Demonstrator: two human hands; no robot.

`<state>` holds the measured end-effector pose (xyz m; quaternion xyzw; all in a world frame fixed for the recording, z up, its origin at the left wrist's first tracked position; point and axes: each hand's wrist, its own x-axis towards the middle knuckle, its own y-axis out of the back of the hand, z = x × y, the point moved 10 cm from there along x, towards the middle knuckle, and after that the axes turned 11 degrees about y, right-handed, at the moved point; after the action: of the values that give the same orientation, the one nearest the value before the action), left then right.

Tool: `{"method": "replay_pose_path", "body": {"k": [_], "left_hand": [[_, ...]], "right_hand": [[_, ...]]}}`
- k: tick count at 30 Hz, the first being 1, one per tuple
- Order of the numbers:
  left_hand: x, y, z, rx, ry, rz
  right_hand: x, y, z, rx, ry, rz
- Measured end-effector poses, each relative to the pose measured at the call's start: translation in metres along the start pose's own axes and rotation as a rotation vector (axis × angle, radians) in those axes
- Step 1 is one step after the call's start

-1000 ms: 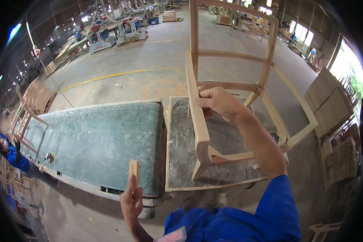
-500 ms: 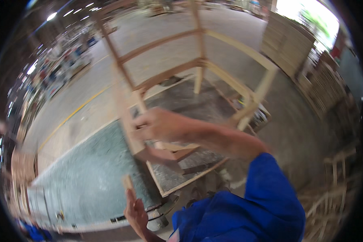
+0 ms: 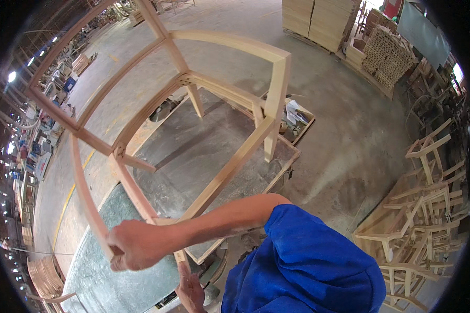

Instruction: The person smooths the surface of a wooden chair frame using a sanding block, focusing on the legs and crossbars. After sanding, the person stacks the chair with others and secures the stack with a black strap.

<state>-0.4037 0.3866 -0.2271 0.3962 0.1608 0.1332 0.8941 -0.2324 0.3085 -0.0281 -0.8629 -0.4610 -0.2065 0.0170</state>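
Observation:
A bare wooden armchair frame [image 3: 240, 151], with no seat panel, stands on a dark worktop [image 3: 172, 141] in front of me. My right arm reaches across to the left. Its hand [image 3: 136, 245] is closed around the front end of the chair's left armrest [image 3: 87, 193]. Below it, my left hand [image 3: 190, 292] is closed on a narrow piece of pale wood [image 3: 181, 258]. My right forearm hides the upper end of this piece, so I cannot tell whether it belongs to the chair. The near left seat corner is partly covered too.
A greenish board [image 3: 109, 276] lies left of the worktop. Beyond its right edge sits a small tray [image 3: 303, 128] of odds and ends. Several chair frames [image 3: 418, 224] are piled at right. Stacked panels [image 3: 318, 23] and a pallet of wood pieces [image 3: 386, 57] stand farther back.
The chair frame has shifted left and looks turned and closer. My right hand has moved down and left with the armrest. The left hand's wood piece is now close to the right forearm.

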Motion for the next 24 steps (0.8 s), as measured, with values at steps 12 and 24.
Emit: {"method": "replay_pose_path", "body": {"k": [12, 24], "left_hand": [[0.028, -0.279, 0.211, 0.021, -0.034, -0.572], [0.177, -0.557, 0.376, -0.023, -0.076, -0.401]], "right_hand": [[-0.344, 0.158, 0.125, 0.153, -0.088, -0.685], [-0.548, 0.42, 0.401, -0.895, -0.7, 0.216]]}}
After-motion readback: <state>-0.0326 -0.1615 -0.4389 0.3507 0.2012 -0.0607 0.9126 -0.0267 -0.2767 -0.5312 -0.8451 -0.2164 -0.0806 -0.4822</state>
